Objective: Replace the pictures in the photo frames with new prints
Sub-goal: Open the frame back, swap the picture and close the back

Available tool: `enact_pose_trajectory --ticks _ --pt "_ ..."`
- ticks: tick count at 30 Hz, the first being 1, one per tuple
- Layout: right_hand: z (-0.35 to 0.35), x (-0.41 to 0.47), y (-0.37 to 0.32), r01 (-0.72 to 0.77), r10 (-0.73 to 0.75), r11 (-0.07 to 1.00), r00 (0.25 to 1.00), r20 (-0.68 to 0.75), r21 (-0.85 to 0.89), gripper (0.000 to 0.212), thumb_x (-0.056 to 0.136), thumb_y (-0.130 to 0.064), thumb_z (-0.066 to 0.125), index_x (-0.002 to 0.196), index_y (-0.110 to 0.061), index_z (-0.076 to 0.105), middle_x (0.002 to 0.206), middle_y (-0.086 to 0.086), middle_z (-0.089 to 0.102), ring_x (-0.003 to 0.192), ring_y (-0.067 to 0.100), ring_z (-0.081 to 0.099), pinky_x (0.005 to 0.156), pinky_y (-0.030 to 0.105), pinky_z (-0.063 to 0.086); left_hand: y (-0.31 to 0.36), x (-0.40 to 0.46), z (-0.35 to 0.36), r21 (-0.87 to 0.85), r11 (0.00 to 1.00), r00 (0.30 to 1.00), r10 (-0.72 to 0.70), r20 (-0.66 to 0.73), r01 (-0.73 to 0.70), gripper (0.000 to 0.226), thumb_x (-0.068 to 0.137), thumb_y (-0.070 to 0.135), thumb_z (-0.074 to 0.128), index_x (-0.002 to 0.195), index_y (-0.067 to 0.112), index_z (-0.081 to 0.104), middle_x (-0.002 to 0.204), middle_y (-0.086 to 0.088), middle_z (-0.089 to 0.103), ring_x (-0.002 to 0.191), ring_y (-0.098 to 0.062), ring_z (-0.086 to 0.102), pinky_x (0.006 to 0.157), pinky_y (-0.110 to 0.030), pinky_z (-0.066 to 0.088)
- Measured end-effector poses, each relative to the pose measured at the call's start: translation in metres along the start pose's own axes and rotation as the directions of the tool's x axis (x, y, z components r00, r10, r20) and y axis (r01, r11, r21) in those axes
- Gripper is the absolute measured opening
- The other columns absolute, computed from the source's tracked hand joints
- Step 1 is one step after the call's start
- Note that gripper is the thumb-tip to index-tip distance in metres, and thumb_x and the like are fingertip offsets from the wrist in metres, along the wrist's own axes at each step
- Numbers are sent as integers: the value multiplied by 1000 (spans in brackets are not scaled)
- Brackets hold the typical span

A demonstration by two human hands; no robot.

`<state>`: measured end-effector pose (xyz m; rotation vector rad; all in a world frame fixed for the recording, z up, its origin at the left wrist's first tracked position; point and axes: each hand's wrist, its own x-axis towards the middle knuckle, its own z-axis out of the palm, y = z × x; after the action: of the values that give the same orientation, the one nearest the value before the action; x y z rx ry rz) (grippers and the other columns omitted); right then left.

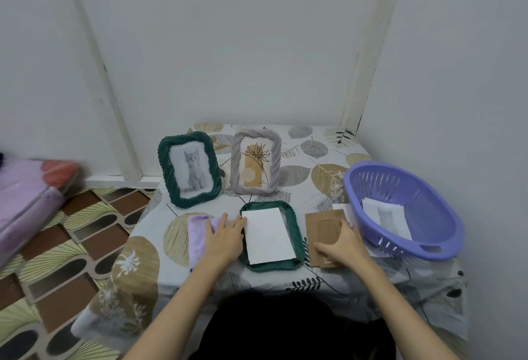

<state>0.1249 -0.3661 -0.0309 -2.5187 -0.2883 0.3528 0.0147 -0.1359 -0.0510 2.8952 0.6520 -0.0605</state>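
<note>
A dark green frame lies face down at the table's front middle, with a white print lying blank side up in its back. My left hand rests flat beside the frame's left edge, fingertips touching the print's top left corner. My right hand presses on the brown cardboard backing board lying to the right of the frame. Behind stand a second green frame holding a grey kitten picture and a grey twisted frame with a plant drawing.
A lilac cloth lies under my left hand. A purple plastic basket with a kitten print inside sits at the right, against the wall. The table has a leaf-patterned cover. Pink bedding lies on the floor to the left.
</note>
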Motion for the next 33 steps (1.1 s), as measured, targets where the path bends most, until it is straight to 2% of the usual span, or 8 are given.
enact_pose_trajectory --ticks 6,9,12,17,22,26,30,33 --pt "21 2 -10 108 -104 982 994 31 -156 93 74 -56 59 143 -12 15 132 16 30 123 33 31 106 43 32 -10 -10 -7 43 998 998 -37 -58 39 48 92 7 28 138 17 31 150 0 30 144 -23 9 113 -47 10" --pt "36 0 -14 122 -136 960 990 -40 -254 89 80 -60 50 144 -8 15 137 17 28 124 33 29 106 41 29 -11 -11 -3 15 997 992 -76 -97 77 52 92 32 14 130 16 44 144 -2 38 140 -24 18 111 -43 14" --pt "45 -8 -20 110 -162 941 977 -140 -320 77 86 -60 41 141 -8 25 142 17 26 128 33 26 105 43 26 -8 -9 3 -77 991 990 -120 -78 114 57 88 54 41 127 14 49 144 -4 35 141 -28 14 113 -41 13" --pt "55 -27 -31 364 -390 910 914 -113 -199 78 74 -69 23 131 -21 47 130 5 43 117 24 33 99 35 30 2 -9 7 -133 973 971 -204 -126 188 69 73 65 57 120 14 56 142 -5 35 139 -29 17 112 -39 18" --pt "66 -30 -38 399 -422 870 907 -19 -289 52 85 -59 45 126 -28 52 130 1 41 119 23 31 94 35 28 11 -7 5 -289 922 951 -293 -93 256 65 70 55 67 120 15 57 141 -7 37 140 -29 16 114 -38 17" --pt "68 -32 -40 355 -386 886 921 -49 -299 70 74 -68 31 127 -27 52 130 1 42 118 24 33 92 36 28 11 -6 4 -354 906 956 -279 -85 233 62 70 51 68 122 20 56 143 -7 35 141 -27 12 115 -40 14" --pt "68 -28 -44 299 -331 907 942 -63 -296 57 78 -61 53 121 -24 56 127 0 43 117 23 33 94 36 27 11 -7 8 -260 933 955 -281 -95 248 72 69 58 65 127 19 51 148 -9 28 142 -29 8 115 -41 12" --pt "67 -27 -48 262 -284 936 956 -68 -234 54 75 -60 58 115 -25 60 124 -2 46 116 22 34 95 36 27 12 -7 7 -317 913 947 -304 -105 258 66 69 54 68 122 17 55 146 -7 32 142 -27 10 115 -39 12"
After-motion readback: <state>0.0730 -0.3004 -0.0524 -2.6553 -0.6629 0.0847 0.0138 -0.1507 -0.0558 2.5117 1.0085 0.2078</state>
